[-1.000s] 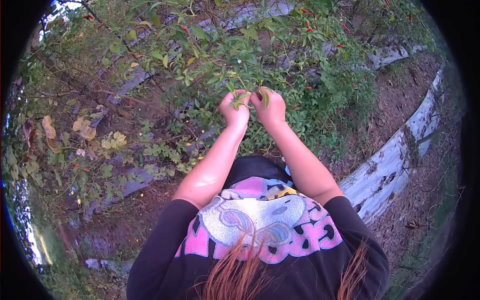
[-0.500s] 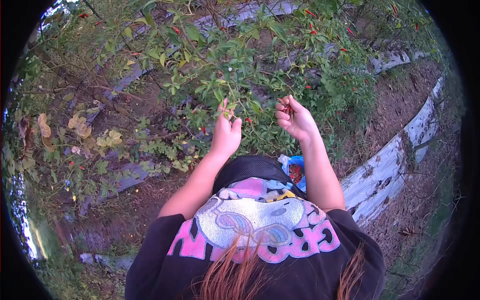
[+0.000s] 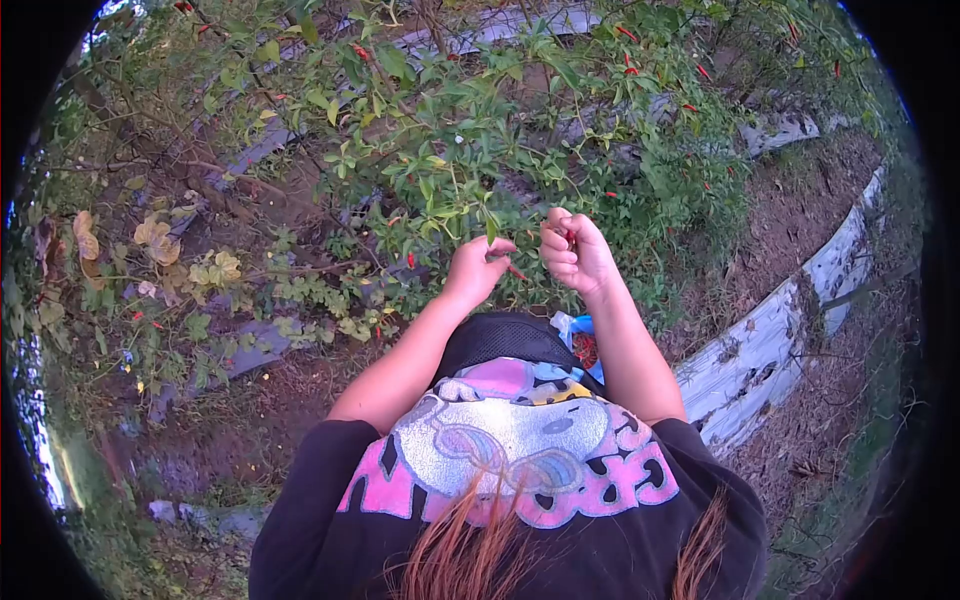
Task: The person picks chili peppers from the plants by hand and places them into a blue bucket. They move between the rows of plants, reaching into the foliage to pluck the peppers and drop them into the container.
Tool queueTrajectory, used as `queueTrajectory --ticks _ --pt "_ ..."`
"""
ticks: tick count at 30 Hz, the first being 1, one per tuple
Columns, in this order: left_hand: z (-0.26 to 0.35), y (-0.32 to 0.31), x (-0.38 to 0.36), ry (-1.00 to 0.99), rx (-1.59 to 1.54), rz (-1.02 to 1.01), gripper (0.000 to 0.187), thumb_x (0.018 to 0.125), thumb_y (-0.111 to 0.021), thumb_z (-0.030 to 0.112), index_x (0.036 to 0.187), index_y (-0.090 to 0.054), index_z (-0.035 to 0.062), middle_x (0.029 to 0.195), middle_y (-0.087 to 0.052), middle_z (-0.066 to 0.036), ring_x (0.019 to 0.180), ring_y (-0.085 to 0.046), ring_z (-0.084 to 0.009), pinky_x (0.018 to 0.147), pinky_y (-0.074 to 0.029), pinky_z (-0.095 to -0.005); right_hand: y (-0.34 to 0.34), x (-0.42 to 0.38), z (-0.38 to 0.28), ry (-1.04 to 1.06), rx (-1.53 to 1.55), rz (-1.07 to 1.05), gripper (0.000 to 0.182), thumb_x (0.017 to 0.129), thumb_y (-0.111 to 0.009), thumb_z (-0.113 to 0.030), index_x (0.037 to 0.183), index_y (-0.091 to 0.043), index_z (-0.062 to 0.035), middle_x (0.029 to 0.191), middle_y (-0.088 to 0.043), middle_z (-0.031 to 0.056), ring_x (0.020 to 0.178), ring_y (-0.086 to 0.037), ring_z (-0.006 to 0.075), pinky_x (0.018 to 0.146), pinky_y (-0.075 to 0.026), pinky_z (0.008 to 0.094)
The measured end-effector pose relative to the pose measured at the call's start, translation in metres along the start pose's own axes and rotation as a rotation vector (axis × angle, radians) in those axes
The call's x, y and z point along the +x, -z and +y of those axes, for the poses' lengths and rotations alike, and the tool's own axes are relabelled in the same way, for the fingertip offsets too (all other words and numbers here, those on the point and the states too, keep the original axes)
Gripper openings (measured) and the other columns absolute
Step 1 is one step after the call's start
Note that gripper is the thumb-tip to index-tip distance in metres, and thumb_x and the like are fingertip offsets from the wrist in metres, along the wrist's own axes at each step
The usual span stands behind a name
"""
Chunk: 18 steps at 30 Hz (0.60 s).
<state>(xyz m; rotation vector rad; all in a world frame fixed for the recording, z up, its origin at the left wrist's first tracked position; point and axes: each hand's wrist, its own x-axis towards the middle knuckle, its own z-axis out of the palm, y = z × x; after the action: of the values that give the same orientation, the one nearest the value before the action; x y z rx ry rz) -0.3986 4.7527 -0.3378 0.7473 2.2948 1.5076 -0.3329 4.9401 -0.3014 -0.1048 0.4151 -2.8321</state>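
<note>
My left hand [image 3: 478, 272] is at the lower edge of the pepper plant [image 3: 470, 150], its fingers bent around a small red chili [image 3: 516, 272] that sticks out to the right. A green leaf [image 3: 490, 224] hangs just above those fingers. To the right, my right hand [image 3: 578, 255] is curled closed, with red chilies [image 3: 570, 237] showing between thumb and fingers. Another red chili [image 3: 410, 260] hangs on the plant left of my left hand.
A blue container [image 3: 585, 345] with red chilies stands near my waist, partly behind my right forearm. Pale plastic sheeting [image 3: 750, 370] runs along the soil at the right. More red chilies [image 3: 626, 33] hang at the top.
My left hand has moved down and right, nearer my right hand, and a red chili now shows at its fingers. My right hand has shifted slightly left and down, still closed.
</note>
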Motion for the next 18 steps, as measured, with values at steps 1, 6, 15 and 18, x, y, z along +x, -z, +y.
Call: queueTrajectory --ticks 1,6,15,18 --pt "-0.001 0.002 -0.003 -0.033 0.069 -0.011 0.021 0.074 -0.062 -0.001 0.094 -0.065 0.0026 0.098 -0.063 -0.007 0.086 -0.060 -0.0155 0.073 -0.047 -0.0268 -0.001 -0.004 0.000 0.024 -0.023 0.006 0.009 0.084 -0.046 -0.016 0.077 -0.044 -0.0118 0.063 -0.044 0.0035 0.041 -0.032 0.0066 0.031 -0.020 0.0186" --pt "-0.005 0.009 -0.020 -0.160 0.225 -0.001 0.021 0.070 -0.062 0.000 0.091 -0.066 0.0032 0.102 -0.061 -0.010 0.087 -0.060 -0.0181 0.073 -0.047 -0.0270 0.009 -0.023 -0.004 0.076 -0.014 -0.021 0.002 0.081 -0.045 -0.013 0.080 -0.043 -0.0114 0.060 -0.042 0.0033 0.041 -0.030 0.0069 0.032 -0.020 0.0191" --pt "-0.033 0.007 -0.018 0.153 -0.052 0.334 0.013 0.079 -0.063 0.008 0.089 -0.066 0.0000 0.080 -0.065 -0.009 0.070 -0.061 -0.0121 0.064 -0.048 -0.0257 0.024 -0.045 -0.006 0.091 -0.052 0.041 0.007 0.079 -0.045 -0.010 0.084 -0.041 -0.0095 0.057 -0.037 0.0034 0.041 -0.028 0.0082 0.032 -0.020 0.0203" --pt "-0.021 0.015 -0.018 0.225 -0.238 0.297 0.017 0.082 -0.060 0.004 0.096 -0.062 -0.0045 0.082 -0.065 -0.007 0.071 -0.062 -0.0119 0.063 -0.047 -0.0202 0.033 -0.054 -0.004 0.092 -0.032 0.051 0.019 0.078 -0.046 -0.010 0.097 -0.048 -0.0075 0.058 -0.039 0.0041 0.041 -0.029 0.0091 0.032 -0.021 0.0204"
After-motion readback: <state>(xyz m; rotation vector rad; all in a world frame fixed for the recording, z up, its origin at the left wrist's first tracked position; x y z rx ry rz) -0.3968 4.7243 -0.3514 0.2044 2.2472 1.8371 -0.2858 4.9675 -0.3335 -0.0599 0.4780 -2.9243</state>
